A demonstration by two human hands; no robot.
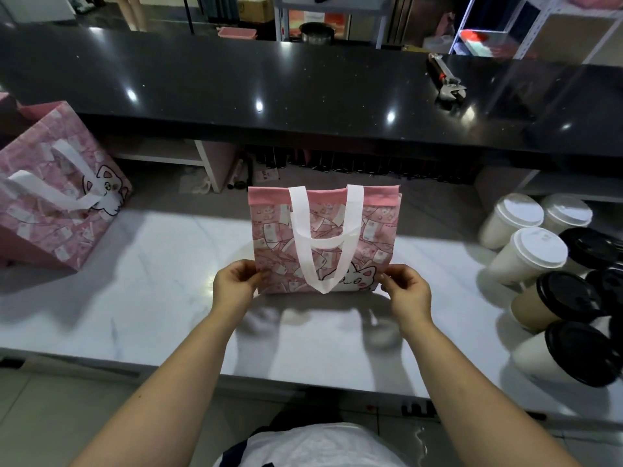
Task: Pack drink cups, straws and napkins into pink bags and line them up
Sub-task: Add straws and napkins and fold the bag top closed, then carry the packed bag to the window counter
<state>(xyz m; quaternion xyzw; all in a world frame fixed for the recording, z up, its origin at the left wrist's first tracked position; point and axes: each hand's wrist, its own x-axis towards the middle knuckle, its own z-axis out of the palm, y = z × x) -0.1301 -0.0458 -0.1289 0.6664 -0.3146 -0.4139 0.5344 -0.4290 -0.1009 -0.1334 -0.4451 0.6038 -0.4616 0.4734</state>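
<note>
Flat pink fabric bag with cat print and white strap handles (pixel 323 242) lies mid-worktop, on glossy white marble-look worktop (pixel 151 298). Left hand (pixel 236 284) pinches its near left corner, right hand (pixel 406 291) pinches the near right corner. White-lidded paper cups (pixel 526 254) and black-lidded cups (pixel 569 355) cluster right. A second, boxy pink bag (pixel 57 193) stands far left.

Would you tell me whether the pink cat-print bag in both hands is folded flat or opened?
Folded flat: the pink cat-print bag shows a single flat face; left hand and right hand pinch its corners.
</note>
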